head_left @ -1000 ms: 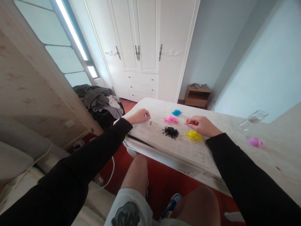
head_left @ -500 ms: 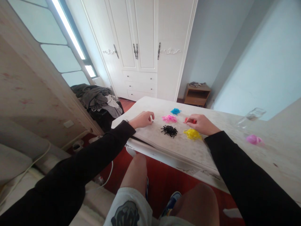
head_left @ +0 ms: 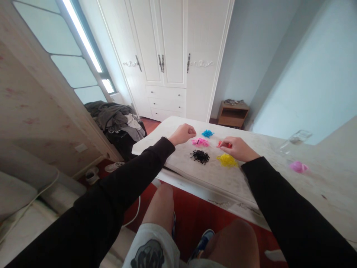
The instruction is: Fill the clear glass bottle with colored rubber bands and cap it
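Observation:
Five small piles of thin, looped pieces, possibly elastic bands, lie on the white table (head_left: 192, 171). My left hand (head_left: 184, 134) hovers just left of the pink pile (head_left: 203, 143), fingers curled together; whatever they grip is hidden. A dark piece shows on the pink pile's left part. My right hand (head_left: 235, 148) is over the red pile (head_left: 220, 144), thumb and fingertips pinched against it; the exact piece between them is unclear. Nearer me are the black pile (head_left: 200, 157) and the yellow pile (head_left: 227, 160). The blue pile (head_left: 207, 133) sits farthest back.
A clear glass container (head_left: 297, 142) and a shiny pink-purple object (head_left: 298, 167) stand toward the table's right. Beyond are a white wardrobe (head_left: 167, 41) and a small wooden cabinet (head_left: 233, 113). Clothes (head_left: 111, 117) are heaped at the left.
My left hand has moved right and away from me, from the table's left part to the pink pile. A dark piece now shows on that pile. My right hand stays at the red pile.

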A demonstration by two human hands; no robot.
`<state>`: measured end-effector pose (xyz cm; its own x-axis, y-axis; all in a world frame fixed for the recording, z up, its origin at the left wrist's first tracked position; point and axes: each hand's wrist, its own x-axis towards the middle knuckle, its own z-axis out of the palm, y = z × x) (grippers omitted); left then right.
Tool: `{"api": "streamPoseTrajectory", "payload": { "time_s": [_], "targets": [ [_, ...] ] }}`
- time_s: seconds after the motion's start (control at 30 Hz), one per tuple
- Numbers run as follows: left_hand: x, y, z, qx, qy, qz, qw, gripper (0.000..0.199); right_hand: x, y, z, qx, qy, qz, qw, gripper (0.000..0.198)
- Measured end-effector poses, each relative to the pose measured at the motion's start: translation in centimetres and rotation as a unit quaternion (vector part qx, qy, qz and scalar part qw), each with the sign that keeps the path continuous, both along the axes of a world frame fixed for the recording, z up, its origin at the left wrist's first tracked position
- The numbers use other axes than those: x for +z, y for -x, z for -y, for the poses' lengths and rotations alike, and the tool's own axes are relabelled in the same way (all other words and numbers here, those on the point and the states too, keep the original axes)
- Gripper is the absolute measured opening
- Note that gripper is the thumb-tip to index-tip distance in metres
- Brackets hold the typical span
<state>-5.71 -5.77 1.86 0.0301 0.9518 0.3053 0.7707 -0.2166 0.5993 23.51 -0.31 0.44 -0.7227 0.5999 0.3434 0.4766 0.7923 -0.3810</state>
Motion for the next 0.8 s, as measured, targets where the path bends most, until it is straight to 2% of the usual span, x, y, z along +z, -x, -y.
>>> {"api": "streamPoseTrajectory", "payload": {
  "time_s": [0.1,0.3,0.4,0.5,0.67,0.8],
  "targets": [
    [0.5,2.4,0.6,0.022,-0.013,-0.029,0.999,0.012,0.1,0.1,0.1,0.003,-0.002,0.002,1.000,0.016],
    [0.4,8.6,2.5,0.075,0.036,-0.029,0.996,0.020,0.2,0.2,0.2,0.001,-0.010,0.003,1.000,0.015],
    [-0.4,10.2,4.0,0.038,0.093,-0.035,0.994,0.031,0.2,0.2,0.1,0.000,-0.007,0.005,1.000,0.016],
    [-1.4,10.4,5.2,0.034,0.110,-0.074,0.991,0.039,0.1,0.2,0.1,0.000,-0.007,0.004,1.000,0.017],
    [-2.3,9.3,5.4,0.015,0.111,-0.098,0.989,0.014,0.2,0.1,0.1,-0.006,-0.009,0.000,1.000,0.019],
    [-2.5,8.3,5.1,0.018,0.086,-0.113,0.990,0.011,0.2,0.0,0.1,-0.006,-0.010,-0.002,1.000,0.018]
  ]
}}
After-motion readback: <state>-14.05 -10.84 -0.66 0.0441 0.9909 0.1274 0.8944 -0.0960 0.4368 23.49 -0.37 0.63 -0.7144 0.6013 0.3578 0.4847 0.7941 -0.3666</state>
